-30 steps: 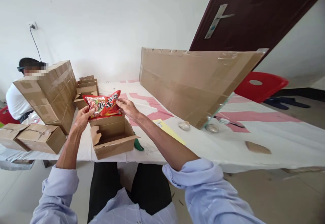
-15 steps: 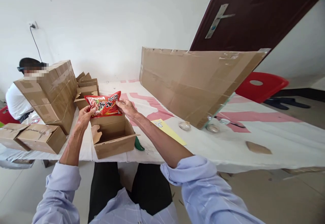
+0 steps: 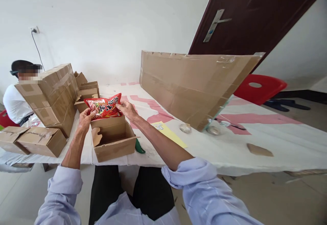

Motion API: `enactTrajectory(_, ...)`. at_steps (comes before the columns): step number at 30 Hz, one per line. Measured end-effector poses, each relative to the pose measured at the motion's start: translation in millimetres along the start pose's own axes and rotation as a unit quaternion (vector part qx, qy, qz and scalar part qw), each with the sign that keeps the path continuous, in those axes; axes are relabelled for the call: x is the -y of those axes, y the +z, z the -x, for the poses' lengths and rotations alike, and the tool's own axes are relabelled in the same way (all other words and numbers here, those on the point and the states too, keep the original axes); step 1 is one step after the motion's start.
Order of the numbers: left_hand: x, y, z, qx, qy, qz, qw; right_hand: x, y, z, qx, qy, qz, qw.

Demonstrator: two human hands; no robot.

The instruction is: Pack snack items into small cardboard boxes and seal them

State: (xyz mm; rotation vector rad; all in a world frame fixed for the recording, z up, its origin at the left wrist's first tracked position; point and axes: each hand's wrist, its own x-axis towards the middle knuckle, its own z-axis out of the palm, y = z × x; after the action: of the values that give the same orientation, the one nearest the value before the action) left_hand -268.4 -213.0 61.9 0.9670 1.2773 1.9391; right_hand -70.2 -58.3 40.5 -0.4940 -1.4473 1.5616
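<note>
Together, our two hands pinch a red printed packet [image 3: 103, 108] by its ends, our left hand [image 3: 86, 118] closed with its thumb on top, our right hand [image 3: 127, 110] gripping the opposite end. We hold it raised at the far side of an open carton [image 3: 114, 149], which stands near the front edge of the bench [image 3: 224, 155], a green object [image 3: 139, 147] just beside it.

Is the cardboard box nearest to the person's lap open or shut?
Open: the cardboard box shows its hollow inside, and no lid covers its top.
</note>
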Motion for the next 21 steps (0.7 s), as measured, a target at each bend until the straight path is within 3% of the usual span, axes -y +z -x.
enactTrajectory(8,9.0,-10.4,-8.0,0.001,-0.009,0.009,1.0,-7.4,-7.7,-3.1,0.036,-0.004,0.032,0.999)
enactTrajectory(21,26.9,-23.9,-12.5,0.017,-0.048,-0.006,0.999,-30.4,-1.3,-12.6,-0.02,0.014,0.117,0.993)
